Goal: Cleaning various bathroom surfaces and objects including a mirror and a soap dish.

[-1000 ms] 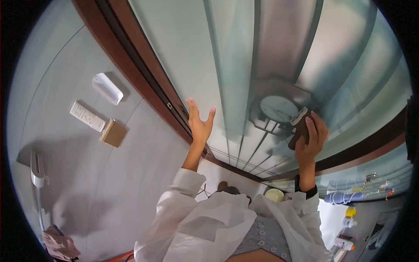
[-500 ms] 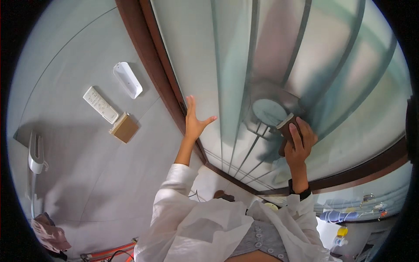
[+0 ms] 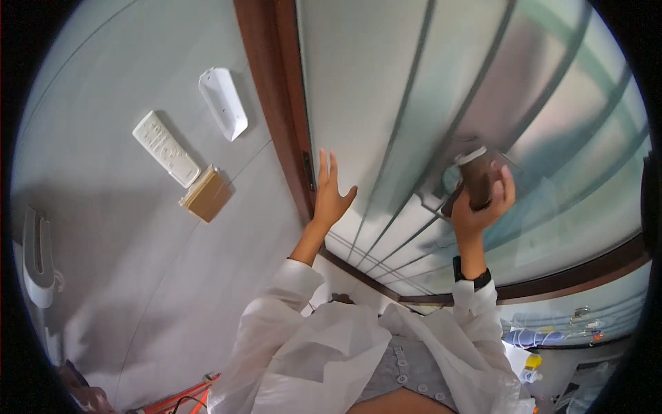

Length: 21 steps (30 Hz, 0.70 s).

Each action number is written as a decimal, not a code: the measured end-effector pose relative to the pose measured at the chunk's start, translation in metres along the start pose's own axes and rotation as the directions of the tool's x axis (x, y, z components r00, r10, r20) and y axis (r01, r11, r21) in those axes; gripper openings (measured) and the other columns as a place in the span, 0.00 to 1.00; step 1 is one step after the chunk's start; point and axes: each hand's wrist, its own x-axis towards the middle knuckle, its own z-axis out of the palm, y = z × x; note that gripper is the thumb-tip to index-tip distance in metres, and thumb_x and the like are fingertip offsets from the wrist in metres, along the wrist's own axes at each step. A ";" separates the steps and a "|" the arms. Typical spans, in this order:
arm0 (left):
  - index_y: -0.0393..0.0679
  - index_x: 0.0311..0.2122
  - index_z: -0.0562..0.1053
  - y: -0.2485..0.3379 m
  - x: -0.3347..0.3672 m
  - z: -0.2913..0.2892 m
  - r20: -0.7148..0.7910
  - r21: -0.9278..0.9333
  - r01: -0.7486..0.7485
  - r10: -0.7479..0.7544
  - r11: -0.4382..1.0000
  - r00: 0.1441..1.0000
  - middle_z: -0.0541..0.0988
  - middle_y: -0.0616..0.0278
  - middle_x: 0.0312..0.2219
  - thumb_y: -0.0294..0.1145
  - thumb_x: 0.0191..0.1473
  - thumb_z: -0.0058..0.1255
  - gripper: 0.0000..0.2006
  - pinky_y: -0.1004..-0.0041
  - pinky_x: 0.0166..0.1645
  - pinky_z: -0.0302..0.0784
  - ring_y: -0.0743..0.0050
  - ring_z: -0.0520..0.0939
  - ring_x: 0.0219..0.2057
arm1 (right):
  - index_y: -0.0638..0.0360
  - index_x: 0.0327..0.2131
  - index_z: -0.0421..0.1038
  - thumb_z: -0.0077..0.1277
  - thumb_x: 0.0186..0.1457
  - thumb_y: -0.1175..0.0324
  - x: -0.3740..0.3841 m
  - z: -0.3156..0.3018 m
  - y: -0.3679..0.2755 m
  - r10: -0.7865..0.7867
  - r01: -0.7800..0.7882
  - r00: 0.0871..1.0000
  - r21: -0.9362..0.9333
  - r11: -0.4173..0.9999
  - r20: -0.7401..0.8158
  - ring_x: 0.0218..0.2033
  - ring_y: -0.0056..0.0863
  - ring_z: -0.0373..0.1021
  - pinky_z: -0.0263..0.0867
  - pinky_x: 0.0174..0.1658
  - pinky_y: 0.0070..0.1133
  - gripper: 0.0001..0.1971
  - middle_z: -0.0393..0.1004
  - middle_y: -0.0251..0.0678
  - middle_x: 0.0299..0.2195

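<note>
My right hand (image 3: 483, 214) is wrapped round a brown hand-held block (image 3: 477, 181) with a white strip along its upper edge, held up at the striped, frosted glass door panel (image 3: 358, 76). Its exact kind is not clear, and I cannot tell whether its edge touches the glass. A dark band circles my right wrist. My left hand (image 3: 334, 200) is open with fingers spread and nothing in it. It is in front of the glass, close to the brown door frame (image 3: 276, 83); contact is not clear.
On the grey wall at left are a white remote control (image 3: 167, 148), a white open holder (image 3: 224, 103) and a small tan box (image 3: 208, 194). A white slotted device (image 3: 38, 259) stands at far left. An orange-red frame (image 3: 179, 399) lies low left. Bottles (image 3: 532, 366) are low right.
The brown block has moved up the glass in my right hand, tilting more upright. My left hand stays open and appears farther right, as the whole view has shifted.
</note>
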 end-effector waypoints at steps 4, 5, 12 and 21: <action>0.36 0.62 0.46 -0.033 -0.050 0.007 0.025 -0.091 0.093 -0.091 0.992 0.996 0.42 0.37 0.61 0.29 0.46 0.57 0.42 0.61 0.63 0.47 0.43 0.47 0.62 | 0.52 0.40 0.72 0.51 0.37 0.82 0.029 0.049 -0.015 -0.011 0.041 0.983 -0.161 0.986 0.181 0.48 0.38 0.64 0.58 0.48 0.30 0.22 0.69 0.42 0.46; 0.36 0.61 0.46 -0.045 -0.068 0.008 0.012 -0.037 0.097 -0.096 0.995 0.995 0.42 0.37 0.61 0.29 0.46 0.56 0.41 0.61 0.63 0.46 0.43 0.47 0.62 | 0.52 0.38 0.72 0.51 0.36 0.82 0.039 0.071 -0.021 -0.037 0.071 0.976 -0.155 0.985 0.212 0.48 0.36 0.65 0.58 0.48 0.30 0.21 0.70 0.40 0.45; 0.35 0.60 0.52 -0.032 -0.116 -0.004 0.009 -0.048 0.313 -0.313 0.949 0.950 0.45 0.36 0.60 0.29 0.48 0.53 0.35 0.58 0.63 0.45 0.42 0.48 0.62 | 0.54 0.36 0.74 0.45 0.46 0.74 0.049 0.253 -0.061 -0.187 0.189 0.939 0.021 0.982 0.288 0.49 0.30 0.65 0.57 0.49 0.33 0.12 0.72 0.33 0.43; 0.35 0.57 0.57 -0.033 -0.094 -0.051 -0.057 -0.073 0.220 -0.224 0.973 0.973 0.50 0.37 0.59 0.28 0.47 0.52 0.31 0.56 0.61 0.49 0.41 0.52 0.60 | 0.59 0.55 0.59 0.39 0.53 0.68 -0.110 0.218 -0.084 -0.225 0.510 0.516 -0.085 0.856 0.827 0.63 0.25 0.46 0.38 0.63 0.35 0.24 0.53 0.35 0.60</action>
